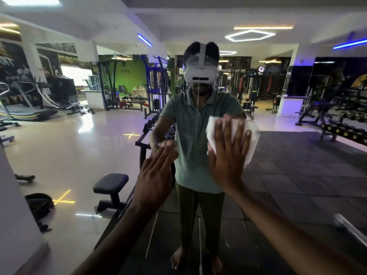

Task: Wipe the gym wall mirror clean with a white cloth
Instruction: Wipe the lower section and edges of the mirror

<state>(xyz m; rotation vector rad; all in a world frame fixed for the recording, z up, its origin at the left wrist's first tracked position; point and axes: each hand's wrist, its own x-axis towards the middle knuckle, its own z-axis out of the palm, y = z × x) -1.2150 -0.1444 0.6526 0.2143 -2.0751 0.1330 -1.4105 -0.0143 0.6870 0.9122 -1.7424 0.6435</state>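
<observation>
Right hand (228, 155) flat on the mirror (297, 159), fingers (219, 133) straight and spread apart, pressing the white cloth (252, 139) against the glass. Cloth sits at chest height, just right of centre; most of it is hidden behind the palm, only crumpled edges show around and between the fingers, lower corner sticking out to the right. Left hand (156, 175) also flat on the glass, fingers straight and held together, holding nothing, fingertips meeting their own reflection. Hands are apart, left one lower.

Mirror fills nearly the whole view; its edges are hard to make out, frame not visible. Reflection shows a person in a green shirt (190, 135) wearing a white headset (199, 73), bare feet at the bottom partly cut off. Both forearms run out of frame at the lower edge.

Reflected gym: black bench (111, 184) lower left, dumbbell rack (343, 132) at right, treadmill (21, 110) at far left partly cropped, dark bag (39, 207) on the shiny floor (65, 155). Background machines are blurred and dim. Pale wall edge at bottom left is out of focus; a blurred metal bar (349, 227) at lower right, cannot tell what.
</observation>
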